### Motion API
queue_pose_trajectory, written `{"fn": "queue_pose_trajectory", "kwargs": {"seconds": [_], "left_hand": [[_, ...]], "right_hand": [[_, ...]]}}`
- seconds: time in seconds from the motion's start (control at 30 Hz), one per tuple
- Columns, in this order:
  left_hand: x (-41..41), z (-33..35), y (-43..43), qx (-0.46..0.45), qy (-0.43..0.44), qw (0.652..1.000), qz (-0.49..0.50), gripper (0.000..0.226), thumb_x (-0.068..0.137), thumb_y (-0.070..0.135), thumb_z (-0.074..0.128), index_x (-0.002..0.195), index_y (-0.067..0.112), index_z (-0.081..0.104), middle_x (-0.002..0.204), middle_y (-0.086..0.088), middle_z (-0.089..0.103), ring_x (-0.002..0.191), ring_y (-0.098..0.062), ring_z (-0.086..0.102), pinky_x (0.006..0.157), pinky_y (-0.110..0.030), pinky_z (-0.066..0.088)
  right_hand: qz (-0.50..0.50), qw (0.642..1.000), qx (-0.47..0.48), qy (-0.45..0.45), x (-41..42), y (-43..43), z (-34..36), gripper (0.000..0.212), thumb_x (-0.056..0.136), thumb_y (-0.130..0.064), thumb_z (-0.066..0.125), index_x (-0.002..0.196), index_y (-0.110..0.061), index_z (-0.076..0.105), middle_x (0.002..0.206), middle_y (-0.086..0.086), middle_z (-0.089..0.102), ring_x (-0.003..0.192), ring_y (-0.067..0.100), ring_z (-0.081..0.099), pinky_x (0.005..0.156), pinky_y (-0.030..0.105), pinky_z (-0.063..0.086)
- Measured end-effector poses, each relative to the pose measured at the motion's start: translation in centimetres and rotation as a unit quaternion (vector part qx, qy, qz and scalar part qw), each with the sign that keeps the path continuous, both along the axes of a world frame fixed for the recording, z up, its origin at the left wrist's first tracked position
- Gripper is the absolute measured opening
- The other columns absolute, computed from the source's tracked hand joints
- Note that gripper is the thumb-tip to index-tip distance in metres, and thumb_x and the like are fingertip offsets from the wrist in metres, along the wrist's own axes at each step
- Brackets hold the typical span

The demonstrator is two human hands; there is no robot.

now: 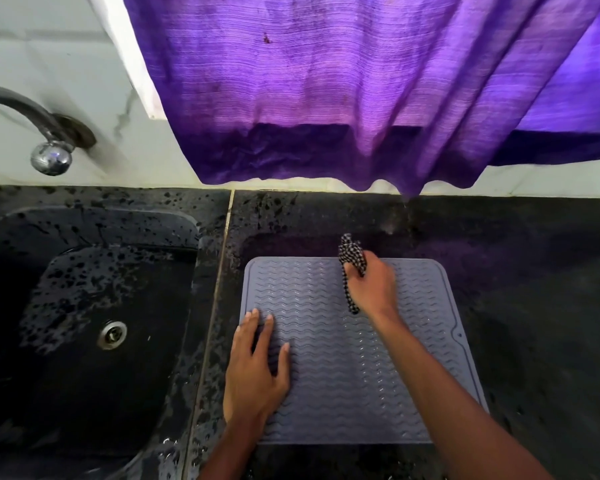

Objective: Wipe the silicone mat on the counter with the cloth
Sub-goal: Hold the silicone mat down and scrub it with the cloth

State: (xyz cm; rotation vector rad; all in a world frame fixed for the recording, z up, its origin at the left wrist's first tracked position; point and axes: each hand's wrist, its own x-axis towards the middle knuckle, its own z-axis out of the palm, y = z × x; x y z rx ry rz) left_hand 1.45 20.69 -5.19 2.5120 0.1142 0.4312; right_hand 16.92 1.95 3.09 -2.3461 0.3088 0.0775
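A grey silicone mat with a wavy ribbed surface lies flat on the black counter. My left hand rests palm down on the mat's left side, fingers spread. My right hand is near the mat's far edge, closed around a bunched black-and-white checked cloth. Part of the cloth sticks up past my fingers and a strip hangs down onto the mat.
A black sink with a metal drain is set into the counter to the left, wet with droplets. A metal tap juts from the white wall. A purple curtain hangs over the counter's back edge.
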Motion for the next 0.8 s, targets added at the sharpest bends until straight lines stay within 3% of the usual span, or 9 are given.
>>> {"fn": "queue_pose_trajectory", "kwargs": {"seconds": [0.1,0.27,0.8], "left_hand": [[-0.1,0.1,0.0,0.001,0.001,1.000,0.001,0.060,0.096,0.042,0.054,0.144,0.005,0.054,0.156,-0.012,0.045,0.147,-0.025,0.038,0.115,-0.050,0.038],[-0.1,0.1,-0.1,0.017,0.009,1.000,-0.001,0.061,0.097,0.042,0.052,0.145,0.005,0.053,0.157,-0.011,0.044,0.148,-0.025,0.037,0.119,-0.046,0.033],[0.0,0.2,-0.1,0.001,0.024,1.000,0.002,0.060,0.096,0.039,0.051,0.143,0.003,0.054,0.156,-0.015,0.044,0.146,-0.027,0.039,0.121,-0.042,0.029]], "right_hand": [[0.005,0.999,-0.048,-0.003,-0.8,0.4,-0.8,0.023,0.090,-0.024,0.062,0.106,-0.008,0.065,0.097,0.013,0.070,0.093,0.032,0.064,0.081,0.038,0.053],[-0.003,0.999,-0.040,-0.024,-1.1,2.7,-1.2,0.021,0.089,-0.023,0.063,0.103,-0.008,0.065,0.089,0.012,0.070,0.087,0.030,0.065,0.078,0.037,0.054],[0.058,0.998,-0.014,-0.016,-1.9,11.8,-0.3,0.020,0.090,-0.024,0.059,0.102,-0.008,0.064,0.099,0.012,0.069,0.097,0.030,0.062,0.081,0.033,0.046]]}}
